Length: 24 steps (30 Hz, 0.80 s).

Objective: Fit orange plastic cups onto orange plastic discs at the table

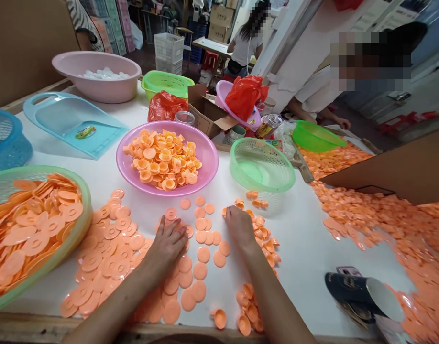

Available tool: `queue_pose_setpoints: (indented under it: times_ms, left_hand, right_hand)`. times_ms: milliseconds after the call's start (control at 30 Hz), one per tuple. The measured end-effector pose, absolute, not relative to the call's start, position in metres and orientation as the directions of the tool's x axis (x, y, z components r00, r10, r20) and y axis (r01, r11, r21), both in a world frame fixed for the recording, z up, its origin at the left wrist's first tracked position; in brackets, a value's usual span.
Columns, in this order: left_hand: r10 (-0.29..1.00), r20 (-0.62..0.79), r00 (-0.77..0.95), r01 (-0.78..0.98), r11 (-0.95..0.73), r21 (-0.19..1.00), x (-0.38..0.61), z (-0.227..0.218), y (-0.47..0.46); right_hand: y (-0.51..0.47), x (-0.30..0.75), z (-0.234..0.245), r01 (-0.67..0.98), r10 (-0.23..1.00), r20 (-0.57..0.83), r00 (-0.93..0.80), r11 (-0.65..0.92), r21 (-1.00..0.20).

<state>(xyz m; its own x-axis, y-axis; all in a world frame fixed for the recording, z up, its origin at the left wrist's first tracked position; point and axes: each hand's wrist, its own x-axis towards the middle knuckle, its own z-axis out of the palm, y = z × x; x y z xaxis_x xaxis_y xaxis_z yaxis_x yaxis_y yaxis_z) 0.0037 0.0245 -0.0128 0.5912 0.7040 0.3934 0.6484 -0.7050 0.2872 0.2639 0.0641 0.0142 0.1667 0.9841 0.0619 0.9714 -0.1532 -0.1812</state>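
Observation:
My left hand point(168, 246) lies flat, fingers spread, on orange plastic discs point(112, 248) scattered over the white table point(305, 243). My right hand point(238, 225) rests knuckles-up beside it with fingers curled down onto small orange caps point(264, 234); what it holds, if anything, is hidden. A pink bowl point(205, 153) heaped with assembled orange pieces stands just beyond both hands. At the left, a green basket point(79, 229) is full of flat orange discs.
An empty green basket point(261, 167) sits right of the pink bowl. Orange discs point(377, 215) cover the table's right side. A cardboard sheet point(402, 167), a blue tray point(76, 122), a pink basin point(97, 71) and red bags point(245, 93) stand around. A person point(312, 91) sits across.

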Motion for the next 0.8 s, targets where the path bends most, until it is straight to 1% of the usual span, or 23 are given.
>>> queue_pose_setpoints:
  times_ms: [33,100,167,233,333,433,500,567,633,700,800]
  left_hand:
    - [0.700,0.405,0.588,0.645,-0.708,0.288,0.005,-0.014,0.024]
    - [0.704,0.416,0.576,0.648,-0.703,0.292,0.006,-0.014,0.023]
    - [0.703,0.419,0.574,0.642,-0.704,0.303,0.004,-0.012,0.021]
    - [0.702,0.409,0.583,0.632,-0.708,0.316,0.000,-0.009,0.019]
    - [0.703,0.369,0.608,0.624,-0.710,0.325,-0.005,-0.007,0.013]
    - [0.706,0.347,0.617,0.622,-0.708,0.334,-0.004,-0.008,0.007]
    - [0.724,0.355,0.592,0.645,-0.689,0.331,-0.001,-0.011,0.006]
    - [0.743,0.361,0.563,0.673,-0.666,0.321,0.003,-0.015,0.007]
    - [0.745,0.365,0.558,0.678,-0.663,0.316,0.006,-0.020,0.008]
    - [0.737,0.372,0.564,0.665,-0.672,0.324,0.006,-0.025,0.007]
    - [0.735,0.393,0.553,0.634,-0.677,0.374,0.000,-0.028,0.006]
  right_hand:
    - [0.063,0.265,0.014,0.974,0.983,0.052,0.177,-0.167,-0.152]
    - [0.061,0.268,0.016,0.971,0.979,0.037,0.200,-0.193,-0.141]
    - [0.059,0.270,0.019,0.960,0.974,0.031,0.224,-0.216,-0.176]
    - [0.058,0.267,0.023,0.926,0.969,0.025,0.246,-0.227,-0.302]
    - [0.054,0.249,0.030,0.802,0.967,-0.007,0.254,-0.215,-0.557]
    - [0.045,0.219,0.029,0.669,0.985,-0.097,0.141,-0.167,-0.725]
    - [0.040,0.200,0.024,0.593,0.987,-0.154,0.045,-0.151,-0.791]
    - [0.037,0.185,0.017,0.562,0.981,-0.192,0.011,-0.165,-0.811]
    - [0.037,0.176,0.013,0.576,0.979,-0.199,0.033,-0.181,-0.797]
    - [0.038,0.171,0.011,0.618,0.984,-0.170,0.050,-0.164,-0.768]
    - [0.040,0.166,0.013,0.728,0.996,-0.084,0.008,-0.063,-0.683]
